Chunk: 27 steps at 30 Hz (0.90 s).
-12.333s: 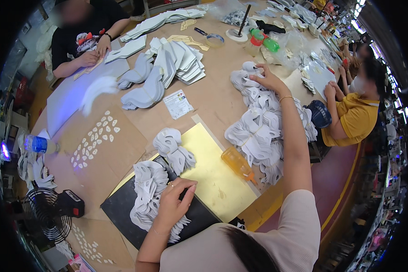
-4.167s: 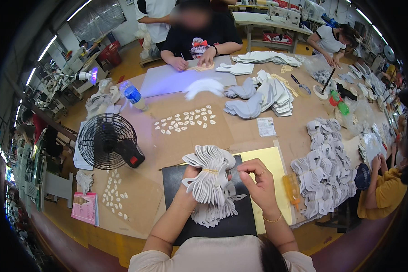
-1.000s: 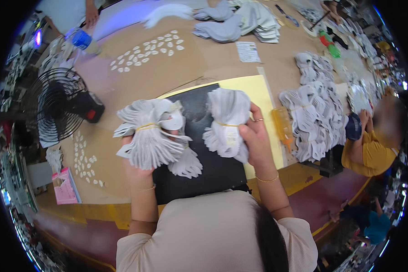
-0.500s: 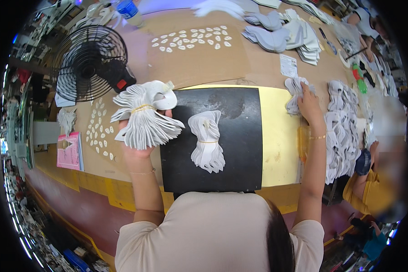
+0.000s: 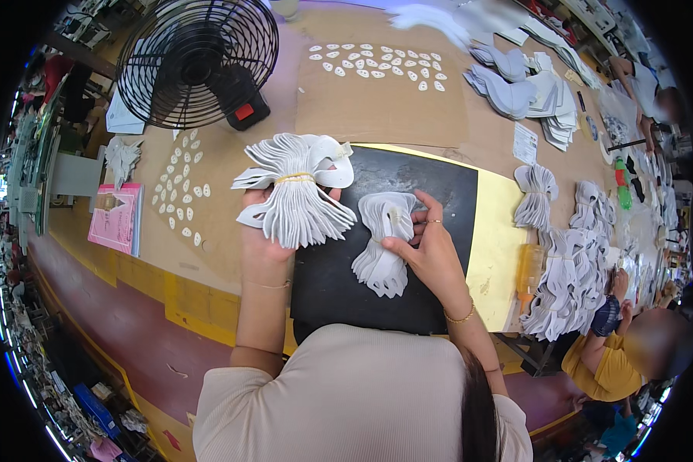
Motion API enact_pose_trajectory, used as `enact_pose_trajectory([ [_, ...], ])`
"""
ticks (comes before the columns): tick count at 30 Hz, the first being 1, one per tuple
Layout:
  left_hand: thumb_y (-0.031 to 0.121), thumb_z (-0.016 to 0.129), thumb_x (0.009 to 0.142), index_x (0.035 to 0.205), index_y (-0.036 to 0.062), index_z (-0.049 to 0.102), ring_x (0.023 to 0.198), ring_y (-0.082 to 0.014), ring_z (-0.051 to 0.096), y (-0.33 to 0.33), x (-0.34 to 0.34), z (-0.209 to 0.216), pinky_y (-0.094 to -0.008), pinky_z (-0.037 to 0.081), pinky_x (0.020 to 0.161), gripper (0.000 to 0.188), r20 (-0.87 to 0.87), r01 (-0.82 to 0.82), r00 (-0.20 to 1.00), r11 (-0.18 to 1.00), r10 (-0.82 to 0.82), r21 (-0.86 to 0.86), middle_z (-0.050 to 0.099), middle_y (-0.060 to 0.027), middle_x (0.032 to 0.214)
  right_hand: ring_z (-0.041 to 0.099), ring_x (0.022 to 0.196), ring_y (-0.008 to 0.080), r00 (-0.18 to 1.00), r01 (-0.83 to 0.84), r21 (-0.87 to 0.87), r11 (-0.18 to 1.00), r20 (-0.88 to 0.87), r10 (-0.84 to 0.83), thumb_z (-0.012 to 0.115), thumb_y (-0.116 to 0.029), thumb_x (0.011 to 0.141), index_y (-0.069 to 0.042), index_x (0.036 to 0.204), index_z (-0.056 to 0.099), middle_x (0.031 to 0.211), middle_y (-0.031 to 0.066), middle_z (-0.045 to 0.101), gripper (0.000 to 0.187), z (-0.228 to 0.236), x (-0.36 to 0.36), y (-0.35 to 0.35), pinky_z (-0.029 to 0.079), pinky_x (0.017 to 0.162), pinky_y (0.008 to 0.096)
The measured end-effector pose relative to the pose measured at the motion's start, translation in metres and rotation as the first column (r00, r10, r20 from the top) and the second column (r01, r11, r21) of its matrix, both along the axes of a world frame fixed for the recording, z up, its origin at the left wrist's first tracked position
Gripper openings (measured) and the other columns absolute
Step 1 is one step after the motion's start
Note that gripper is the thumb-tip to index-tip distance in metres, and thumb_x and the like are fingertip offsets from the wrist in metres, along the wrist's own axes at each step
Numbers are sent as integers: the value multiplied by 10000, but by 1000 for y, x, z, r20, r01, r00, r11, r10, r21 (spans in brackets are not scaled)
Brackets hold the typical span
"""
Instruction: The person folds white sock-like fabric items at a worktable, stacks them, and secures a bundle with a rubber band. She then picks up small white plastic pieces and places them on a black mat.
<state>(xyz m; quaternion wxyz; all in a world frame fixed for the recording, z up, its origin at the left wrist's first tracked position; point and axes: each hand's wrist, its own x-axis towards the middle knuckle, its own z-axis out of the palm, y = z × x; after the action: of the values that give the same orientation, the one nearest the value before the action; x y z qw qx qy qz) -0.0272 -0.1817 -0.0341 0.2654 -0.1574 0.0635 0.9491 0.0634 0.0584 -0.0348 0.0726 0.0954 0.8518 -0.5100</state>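
Observation:
My left hand point(image 5: 262, 245) holds up a thick fanned bundle of white cut-out pieces point(image 5: 304, 208), bound at its waist by a yellowish rubber band; most of the fingers are behind it. A second bundle of white cut-outs point(image 5: 381, 266) lies on the black mat point(image 5: 331, 296), narrow in the middle. My right hand point(image 5: 437, 250) grips this one at its right side, thumb in front and fingers curled round the upper edge. A similar tied bundle point(image 5: 537, 196) lies to the right, beyond the yellow sheet point(image 5: 491, 254).
A black fan point(image 5: 200, 65) stands at the far left. Small white pieces point(image 5: 381, 60) are spread on cardboard at the back. Stacked bundles point(image 5: 570, 269), an orange bottle point(image 5: 529, 271) and a person in yellow point(image 5: 604, 366) are at right. A pink booklet point(image 5: 117, 219) lies at left.
My right hand has come from the bundle on the right to the one on the mat and closed on it. The left hand still holds its bundle. The whole view has shifted.

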Motion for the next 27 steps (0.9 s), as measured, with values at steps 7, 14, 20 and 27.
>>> enact_pose_trajectory([
  [7,414,410,977,1317,61,515,1164,-400,565,-7,6,-6,-631,448,971,501,57,-31,998,998,34,-57,561,-192,1314,666,776,246,995,1,-35,999,103,3,809,-276,787,5,1393,345,974,176,641,814,1,-6,-2,542,716,338],
  [14,462,409,970,1327,67,495,1034,-427,632,0,9,-49,-602,547,833,540,-9,67,998,995,-67,72,582,-225,1264,671,809,253,999,-2,-104,995,-50,-3,802,-271,796,5,1368,382,943,169,650,761,-21,2,-6,531,730,342],
  [20,446,406,973,1328,56,504,954,-427,660,12,16,-50,-561,561,823,536,41,189,981,980,-192,69,607,-254,1210,650,797,209,1000,5,-192,981,-20,-9,827,-247,773,7,1390,350,955,151,644,820,-16,5,-4,531,719,312],
  [27,423,418,984,1228,41,559,873,-381,678,30,21,-36,-545,573,788,475,54,223,974,975,-221,-24,648,-200,1105,634,881,169,976,149,-497,855,-66,-209,852,-89,723,18,1421,290,988,110,637,902,-41,23,4,524,785,291],
])
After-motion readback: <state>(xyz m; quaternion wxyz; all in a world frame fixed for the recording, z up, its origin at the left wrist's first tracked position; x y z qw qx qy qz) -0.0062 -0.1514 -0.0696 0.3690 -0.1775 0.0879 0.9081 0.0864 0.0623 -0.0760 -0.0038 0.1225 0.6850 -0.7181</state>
